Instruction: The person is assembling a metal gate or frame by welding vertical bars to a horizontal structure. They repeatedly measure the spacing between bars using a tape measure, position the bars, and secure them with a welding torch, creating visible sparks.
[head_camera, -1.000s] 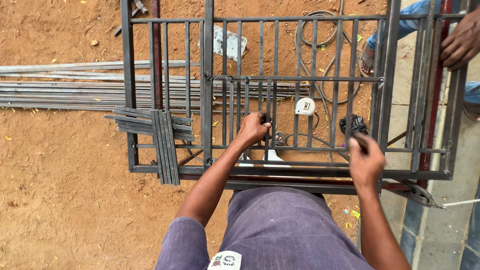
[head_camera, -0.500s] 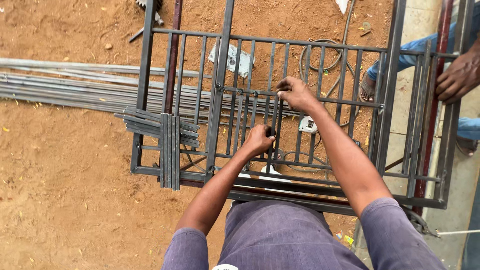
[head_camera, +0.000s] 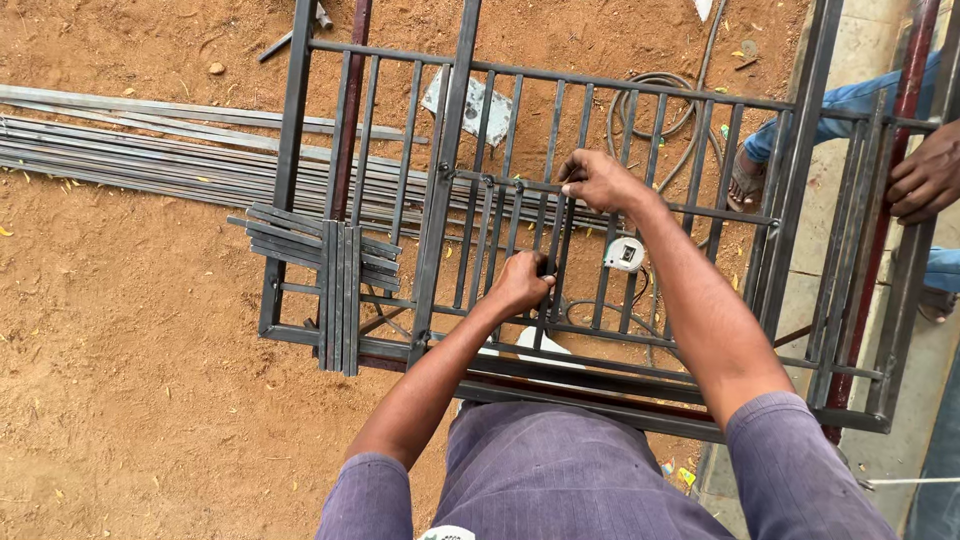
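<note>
Dark steel grille frame (head_camera: 440, 200), square-tube rails with thin flat bars, fills centre frame over red sandy ground (head_camera: 130, 380). Left hand (head_camera: 520, 283) fisted round one vertical bar (head_camera: 548, 270), mid-frame. Right hand (head_camera: 598, 181) clenched on the crossbar above. Long flat strips (head_camera: 150, 150) stacked upper left; short offcuts (head_camera: 335, 270) lie crosswise on the frame.

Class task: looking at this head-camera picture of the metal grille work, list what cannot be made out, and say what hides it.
- Left hand: fingertips hidden, curled round a bar of the grille.
- Right hand: fingertips hidden behind the hand itself.
- Co-worker's hand: cut off by the right edge.
- White object: mostly hidden by the grille's lower rails.
- Tape measure: markings too small.
</note>
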